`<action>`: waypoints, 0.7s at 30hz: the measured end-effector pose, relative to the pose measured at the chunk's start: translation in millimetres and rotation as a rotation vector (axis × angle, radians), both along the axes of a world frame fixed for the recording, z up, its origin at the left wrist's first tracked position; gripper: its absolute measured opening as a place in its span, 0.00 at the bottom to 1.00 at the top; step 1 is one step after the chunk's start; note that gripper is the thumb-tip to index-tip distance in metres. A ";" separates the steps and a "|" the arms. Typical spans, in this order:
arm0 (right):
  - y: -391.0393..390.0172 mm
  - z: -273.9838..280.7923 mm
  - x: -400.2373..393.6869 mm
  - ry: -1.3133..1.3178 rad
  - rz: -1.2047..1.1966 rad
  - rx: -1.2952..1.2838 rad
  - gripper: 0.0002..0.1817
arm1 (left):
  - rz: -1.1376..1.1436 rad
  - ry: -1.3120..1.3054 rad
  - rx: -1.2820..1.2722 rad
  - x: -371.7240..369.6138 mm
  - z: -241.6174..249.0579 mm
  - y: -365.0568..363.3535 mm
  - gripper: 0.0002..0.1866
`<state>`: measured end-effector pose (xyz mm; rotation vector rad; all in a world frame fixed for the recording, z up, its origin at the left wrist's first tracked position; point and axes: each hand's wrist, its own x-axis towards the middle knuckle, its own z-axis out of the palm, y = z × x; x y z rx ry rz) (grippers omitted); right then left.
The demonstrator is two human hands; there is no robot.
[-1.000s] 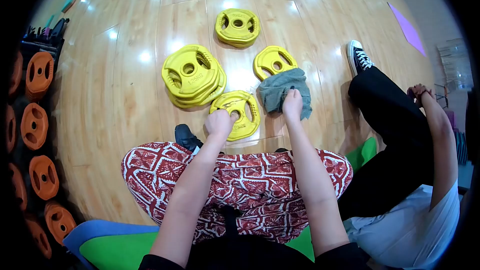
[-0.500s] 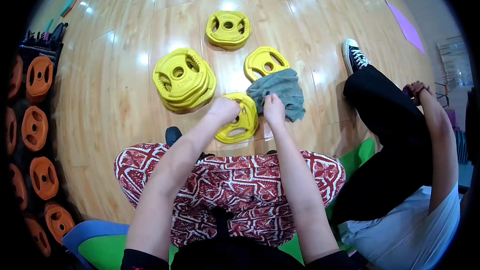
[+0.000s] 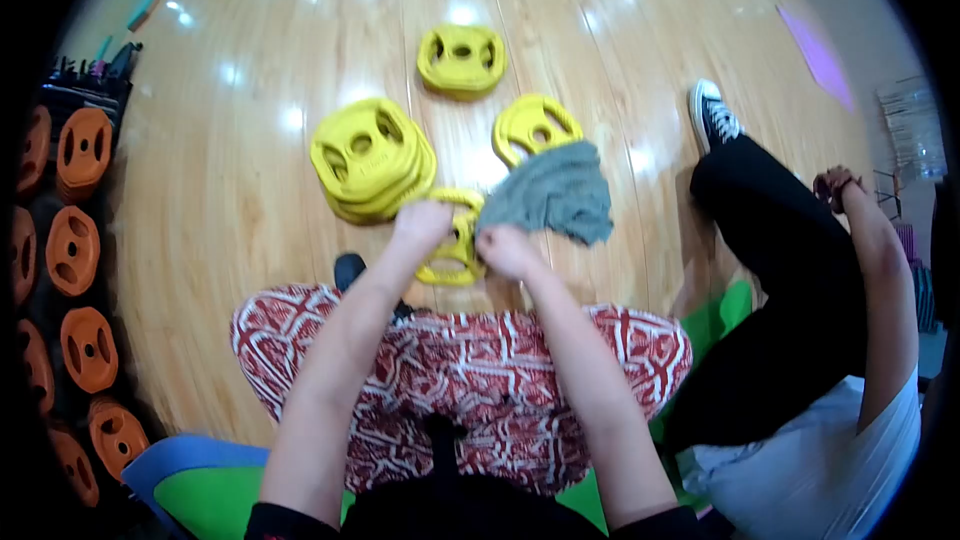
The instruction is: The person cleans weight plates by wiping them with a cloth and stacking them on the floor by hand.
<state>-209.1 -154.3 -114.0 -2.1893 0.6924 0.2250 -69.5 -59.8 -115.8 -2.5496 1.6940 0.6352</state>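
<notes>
A: Change over last sec?
B: R hand has come in twd L, bringing a corner of the grey cloth w/ it. Was well apart from the near plate; now at its R edge.
A: R fingers?
B: Closed in a bunch on the cloth corner. Rest fans out; far side overlaps the R plate as seen from above.
A: L hand?
B: Shifted too: nr plate's middle a sec ago, now at its upper-L rim. Fingers curled, tips hidden + blur; can't tell if gripping.
A: Near plate pos.?
B: Btwn the hands, just beside the L stack. Less of it shows than before; tilted or only covered, can't tell.
A: Unchanged?
B: L stack, far stack, R plate: approx. same layout on floor.
A: Meaning?
B: My read: cloth now brought to the near plate, both hands at one piece. Whether cloth is rubbing it: unclear, hand in the way.
</notes>
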 end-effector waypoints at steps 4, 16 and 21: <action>11.5 -0.8 2.3 0.105 0.066 -0.151 0.14 | -0.027 0.027 -0.096 -6.6 13.9 24.3 0.29; -10.2 7.8 -2.3 0.228 -0.013 -0.229 0.19 | 0.095 0.140 -0.127 -11.9 13.2 32.6 0.34; 0.9 9.2 5.1 0.130 -0.278 -0.325 0.13 | 0.107 0.147 -0.113 -12.3 11.7 33.2 0.35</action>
